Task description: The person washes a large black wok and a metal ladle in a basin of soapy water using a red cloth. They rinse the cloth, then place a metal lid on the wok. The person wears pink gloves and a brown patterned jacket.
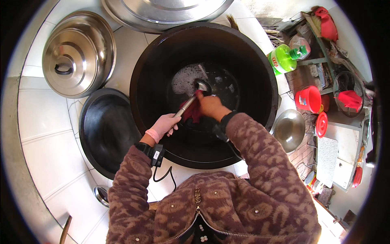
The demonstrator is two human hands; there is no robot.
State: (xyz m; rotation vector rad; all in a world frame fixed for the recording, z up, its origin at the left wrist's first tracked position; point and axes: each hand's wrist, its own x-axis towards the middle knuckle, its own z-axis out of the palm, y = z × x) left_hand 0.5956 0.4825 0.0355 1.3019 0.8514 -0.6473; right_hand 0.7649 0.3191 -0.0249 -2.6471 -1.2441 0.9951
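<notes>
A metal ladle point(187, 106) slants over the large black wok point(158, 53), its bowl tilted above the soapy water point(187, 79) in the bottom. My left hand point(163, 125), in a pink glove, grips the ladle's handle near its end. Pressed against the ladle close to its bowl is a dark red cloth point(193, 112), held in my bare right hand point(212, 106). The right fingers are partly hidden behind the cloth and the hand itself.
Left of the wok sit a steel pot lid point(73, 61) and a smaller black pan point(106, 130). A big silver lid point(166, 10) lies behind it. On the right are a green bottle point(284, 60), a red bucket point(308, 99) and a metal bowl point(289, 130).
</notes>
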